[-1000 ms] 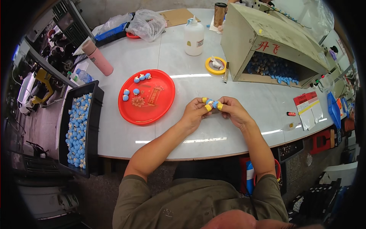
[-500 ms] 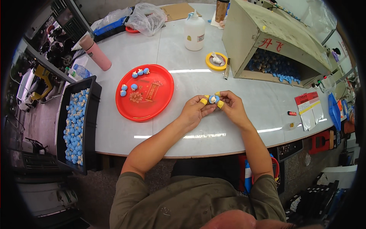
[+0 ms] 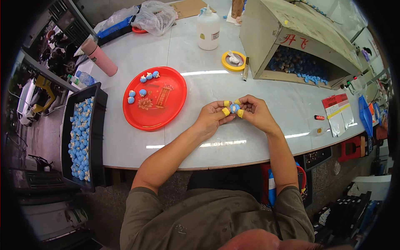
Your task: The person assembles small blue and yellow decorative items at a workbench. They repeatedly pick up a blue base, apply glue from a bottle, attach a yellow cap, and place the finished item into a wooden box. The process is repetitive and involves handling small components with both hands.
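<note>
My left hand [image 3: 211, 118] and my right hand [image 3: 254, 111] meet over the white table [image 3: 216, 87], both pinching one small blue piece [image 3: 234, 108] between the fingertips. Yellow caps cover several fingertips on both hands. To the left lies a red round tray [image 3: 164, 108] with several small blue-and-white pieces [image 3: 143, 92] in its far left part.
A black bin [image 3: 98, 125] full of blue pieces hangs at the table's left edge. A tan box [image 3: 291, 37] holding more blue pieces stands at the back right, with a yellow tape roll [image 3: 233, 60], a white bottle [image 3: 207, 25], a pink bottle [image 3: 100, 56] and plastic bags nearby.
My hands stay together on the blue piece, fingers shifting slightly. The view has moved a little; the table things have not moved.
</note>
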Tool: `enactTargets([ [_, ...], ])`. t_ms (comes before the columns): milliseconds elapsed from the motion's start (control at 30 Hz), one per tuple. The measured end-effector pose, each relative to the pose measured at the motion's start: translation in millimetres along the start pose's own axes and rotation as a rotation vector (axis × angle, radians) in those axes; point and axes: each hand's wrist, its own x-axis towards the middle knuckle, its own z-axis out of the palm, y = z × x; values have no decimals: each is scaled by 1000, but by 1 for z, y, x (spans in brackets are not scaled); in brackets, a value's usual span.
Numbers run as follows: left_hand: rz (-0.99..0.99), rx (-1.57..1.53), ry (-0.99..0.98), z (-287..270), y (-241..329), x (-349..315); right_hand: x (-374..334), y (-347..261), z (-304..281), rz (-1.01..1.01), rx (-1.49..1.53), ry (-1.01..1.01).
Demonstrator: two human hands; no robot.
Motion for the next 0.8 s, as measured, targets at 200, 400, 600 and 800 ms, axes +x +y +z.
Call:
enactTargets([
  [200, 44, 11, -1, -3, -6, 2, 0, -4, 3, -132, -150, 49],
  [400, 79, 20, -11, 0, -6, 1, -1, -7, 2, -182, -238, 63],
  [600, 95, 40, 7, -1, -9, 2, -2, -7, 3, -233, -290, 51],
  [800, 131, 57, 8, 1, -8, 1, -2, -10, 6, -263, -336, 78],
])
